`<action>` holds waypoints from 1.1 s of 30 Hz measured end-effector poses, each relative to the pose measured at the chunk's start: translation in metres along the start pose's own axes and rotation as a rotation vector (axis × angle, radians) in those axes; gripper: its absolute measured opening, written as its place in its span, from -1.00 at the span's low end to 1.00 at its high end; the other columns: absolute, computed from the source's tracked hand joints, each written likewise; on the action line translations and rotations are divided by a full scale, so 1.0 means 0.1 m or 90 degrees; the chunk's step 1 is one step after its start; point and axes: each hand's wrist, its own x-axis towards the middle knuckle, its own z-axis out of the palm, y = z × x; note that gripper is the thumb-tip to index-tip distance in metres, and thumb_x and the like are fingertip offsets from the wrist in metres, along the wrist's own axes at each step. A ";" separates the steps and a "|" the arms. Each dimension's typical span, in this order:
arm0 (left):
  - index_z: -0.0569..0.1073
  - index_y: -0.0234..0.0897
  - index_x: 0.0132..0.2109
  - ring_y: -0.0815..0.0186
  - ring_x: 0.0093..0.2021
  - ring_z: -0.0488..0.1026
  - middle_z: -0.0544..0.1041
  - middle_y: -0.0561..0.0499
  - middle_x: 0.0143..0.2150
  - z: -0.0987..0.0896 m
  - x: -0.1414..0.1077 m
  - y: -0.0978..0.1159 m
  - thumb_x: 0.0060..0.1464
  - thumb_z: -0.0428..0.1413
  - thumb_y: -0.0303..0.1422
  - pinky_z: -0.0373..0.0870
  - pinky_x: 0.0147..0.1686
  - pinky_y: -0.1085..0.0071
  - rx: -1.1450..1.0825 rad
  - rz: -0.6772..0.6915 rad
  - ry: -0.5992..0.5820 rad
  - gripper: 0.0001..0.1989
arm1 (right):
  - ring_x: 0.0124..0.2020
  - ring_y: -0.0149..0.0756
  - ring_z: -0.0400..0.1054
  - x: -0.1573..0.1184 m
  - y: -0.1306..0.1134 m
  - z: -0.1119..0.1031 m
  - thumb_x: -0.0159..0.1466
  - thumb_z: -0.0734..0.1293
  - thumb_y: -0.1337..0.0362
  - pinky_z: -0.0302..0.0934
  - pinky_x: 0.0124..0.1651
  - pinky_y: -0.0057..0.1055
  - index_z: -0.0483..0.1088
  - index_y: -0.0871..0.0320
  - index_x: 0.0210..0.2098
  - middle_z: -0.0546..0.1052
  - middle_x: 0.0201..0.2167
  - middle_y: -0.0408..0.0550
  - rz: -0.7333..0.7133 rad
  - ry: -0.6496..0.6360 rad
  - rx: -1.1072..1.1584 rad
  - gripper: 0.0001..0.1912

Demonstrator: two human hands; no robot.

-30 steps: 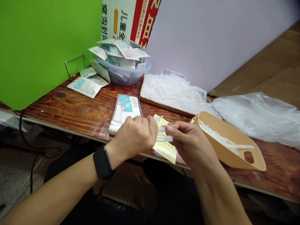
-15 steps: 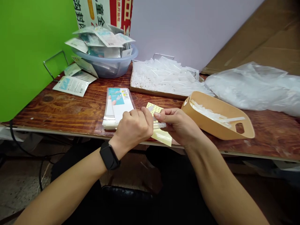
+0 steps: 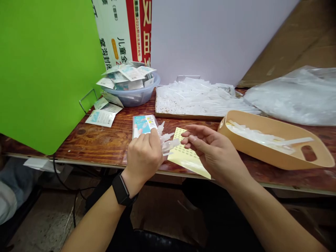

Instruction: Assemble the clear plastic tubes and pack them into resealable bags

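My left hand [image 3: 144, 150], with a black watch on its wrist, is closed around a bundle of translucent plastic nozzle-like pieces [image 3: 168, 141]. Their stepped, tapering ends stick out to the right of the fist. My right hand [image 3: 207, 143] has its thumb and fingertips drawn together just right of these ends; anything between them is too small to make out. Under and beside the right hand lies a yellow sticker sheet [image 3: 183, 154] with rows of small marks. Behind the left fist are printed cards in clear packaging [image 3: 143, 122], partly hidden.
A tan basket [image 3: 262, 154] holding translucent strips stands at right. Behind are a shallow tray [image 3: 189, 115] heaped with clear plastic pieces and a large plastic bag [image 3: 291, 98]. A blue basin [image 3: 133, 98] full of packets stands back left, with loose packets [image 3: 101, 117] beside it.
The view has shifted, so the table things appear lower and most sit further right. My left fist has turned, showing more of the plastic ends. My right fingertips have moved off the pieces, slightly rightward.
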 end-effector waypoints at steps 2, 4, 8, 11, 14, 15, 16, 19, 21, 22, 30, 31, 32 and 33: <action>0.35 -0.51 -0.13 0.28 -0.55 0.38 0.43 -0.06 -0.54 0.00 -0.02 -0.04 0.12 -0.09 -0.49 0.20 -0.59 0.39 0.007 -0.012 -0.002 -0.79 | -0.58 -0.46 0.35 -0.03 -0.03 0.05 -0.02 0.51 0.20 0.27 -0.52 -0.49 0.39 0.16 -0.35 0.52 -0.47 -0.12 0.000 -0.011 0.026 -0.69; 0.35 -0.48 -0.16 0.28 -0.56 0.37 0.41 -0.04 -0.56 0.01 -0.02 -0.07 0.10 -0.08 -0.50 0.19 -0.60 0.40 0.026 -0.022 -0.011 -0.81 | -0.67 -0.50 0.28 -0.07 -0.06 0.11 -0.02 0.52 0.15 0.20 -0.63 -0.53 0.37 0.17 -0.47 0.50 -0.54 -0.13 -0.012 -0.034 0.031 -0.69; 0.35 -0.42 -0.20 0.27 -0.55 0.39 0.43 -0.04 -0.55 0.05 -0.02 -0.11 0.05 -0.07 -0.51 0.23 -0.60 0.40 0.052 -0.043 -0.052 -0.83 | -0.66 -0.52 0.27 -0.10 -0.06 0.21 0.00 0.51 0.11 0.22 -0.63 -0.54 0.46 0.18 -0.53 0.49 -0.57 -0.12 -0.034 -0.055 0.066 -0.73; 0.33 -0.41 -0.19 0.24 -0.53 0.42 0.46 -0.06 -0.52 0.09 -0.03 -0.15 0.02 -0.07 -0.52 0.26 -0.59 0.40 0.057 -0.063 -0.093 -0.82 | -0.53 -0.44 0.40 -0.08 -0.01 0.26 0.00 0.50 0.08 0.38 -0.44 -0.47 0.53 0.16 -0.45 0.53 -0.51 -0.09 -0.026 -0.030 0.097 -0.73; 0.32 -0.38 -0.20 0.21 -0.50 0.44 0.47 -0.07 -0.51 0.11 -0.03 -0.19 0.02 -0.05 -0.51 0.27 -0.57 0.39 0.038 -0.093 -0.129 -0.84 | -0.36 -0.34 0.49 -0.05 0.04 0.28 -0.02 0.52 0.14 0.43 -0.25 -0.37 0.51 0.15 -0.29 0.58 -0.39 -0.06 -0.040 -0.022 0.084 -0.66; 0.32 -0.38 -0.21 0.20 -0.49 0.45 0.47 -0.08 -0.50 0.12 -0.03 -0.20 0.01 -0.05 -0.52 0.28 -0.57 0.39 0.030 -0.099 -0.135 -0.84 | -0.37 -0.34 0.49 -0.05 0.05 0.29 -0.01 0.52 0.16 0.43 -0.27 -0.37 0.49 0.15 -0.24 0.58 -0.37 -0.07 -0.056 -0.025 0.069 -0.63; 0.32 -0.37 -0.21 0.19 -0.49 0.45 0.47 -0.08 -0.49 0.12 -0.04 -0.20 0.00 -0.04 -0.52 0.28 -0.56 0.38 0.025 -0.101 -0.140 -0.84 | -0.41 -0.35 0.48 -0.04 0.05 0.29 0.01 0.51 0.16 0.42 -0.32 -0.38 0.46 0.15 -0.23 0.58 -0.39 -0.09 -0.075 -0.029 0.052 -0.64; 0.33 -0.37 -0.24 0.18 -0.49 0.45 0.47 -0.09 -0.50 0.12 -0.03 -0.21 -0.03 -0.04 -0.54 0.26 -0.57 0.38 0.032 -0.085 -0.141 -0.84 | -0.60 -0.42 0.39 -0.02 0.04 0.30 0.08 0.46 0.14 0.32 -0.53 -0.46 0.38 0.17 -0.35 0.54 -0.53 -0.14 -0.119 -0.051 -0.006 -0.73; 0.33 -0.35 -0.28 0.20 -0.50 0.44 0.46 -0.08 -0.52 0.12 -0.03 -0.21 -0.03 -0.03 -0.54 0.25 -0.57 0.39 0.040 -0.074 -0.142 -0.87 | -0.64 -0.45 0.34 -0.02 0.02 0.31 0.13 0.42 0.12 0.26 -0.57 -0.48 0.40 0.18 -0.40 0.51 -0.56 -0.14 -0.145 -0.061 -0.044 -0.76; 0.33 -0.34 -0.29 0.21 -0.50 0.43 0.46 -0.07 -0.52 0.11 -0.03 -0.21 -0.03 -0.03 -0.54 0.24 -0.56 0.40 0.041 -0.070 -0.142 -0.88 | -0.62 -0.45 0.34 -0.02 0.02 0.31 0.16 0.40 0.13 0.26 -0.55 -0.47 0.43 0.18 -0.38 0.50 -0.57 -0.14 -0.160 -0.060 -0.070 -0.77; 0.31 -0.32 -0.33 0.25 -0.51 0.41 0.44 -0.06 -0.53 0.11 -0.01 -0.16 -0.03 -0.04 -0.54 0.21 -0.57 0.41 0.044 -0.051 -0.160 -0.91 | -0.55 -0.42 0.34 -0.01 -0.01 0.24 0.15 0.41 0.16 0.28 -0.45 -0.44 0.43 0.15 -0.33 0.46 -0.60 -0.18 -0.180 -0.032 -0.148 -0.81; 0.32 -0.32 -0.32 0.24 -0.51 0.41 0.44 -0.06 -0.53 0.11 -0.01 -0.15 -0.03 -0.04 -0.54 0.21 -0.57 0.40 0.041 -0.048 -0.162 -0.89 | -0.56 -0.42 0.34 -0.01 -0.02 0.23 0.15 0.41 0.14 0.27 -0.47 -0.45 0.41 0.15 -0.36 0.46 -0.61 -0.18 -0.178 -0.021 -0.146 -0.80; 0.32 -0.33 -0.31 0.23 -0.51 0.41 0.44 -0.06 -0.53 0.11 -0.01 -0.15 -0.04 -0.05 -0.55 0.22 -0.57 0.40 0.034 -0.045 -0.164 -0.88 | -0.58 -0.43 0.33 -0.01 -0.02 0.22 0.15 0.40 0.13 0.26 -0.48 -0.45 0.40 0.15 -0.39 0.46 -0.62 -0.18 -0.178 -0.013 -0.151 -0.78; 0.32 -0.33 -0.30 0.22 -0.50 0.41 0.43 -0.07 -0.52 0.11 -0.01 -0.14 -0.05 -0.06 -0.56 0.22 -0.57 0.39 0.027 -0.041 -0.166 -0.86 | -0.59 -0.44 0.32 -0.01 -0.03 0.20 0.16 0.40 0.12 0.25 -0.49 -0.46 0.40 0.15 -0.42 0.45 -0.63 -0.18 -0.181 -0.008 -0.160 -0.77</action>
